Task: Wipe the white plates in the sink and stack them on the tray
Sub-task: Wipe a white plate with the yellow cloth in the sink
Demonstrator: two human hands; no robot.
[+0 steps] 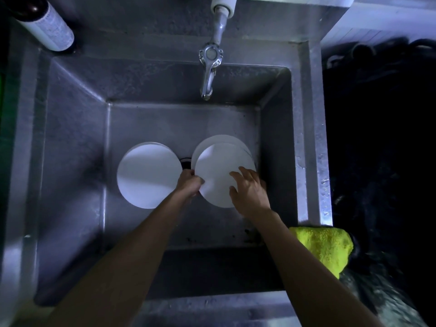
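While both arms reach down into the steel sink (pixel 77 128), the left hand (pixel 188 182) curls its fingers round the left edge of the top white plate (pixel 219 171), pinching the rim. The right hand (pixel 249 190) lies on that same plate with fingers spread and fairly straight, pressing on its right part. This plate sits slightly off-centre on another white plate (pixel 213 140) beneath it, right of the drain (pixel 186 161). A second stack of white plates (pixel 147 174) lies left of the drain. Above the drain hangs the tap (pixel 208 72). A yellow-green cloth (pixel 326 249) drapes over the sink's right front corner. A dark labelled bottle (pixel 47 22) stands at the sink's far left corner.
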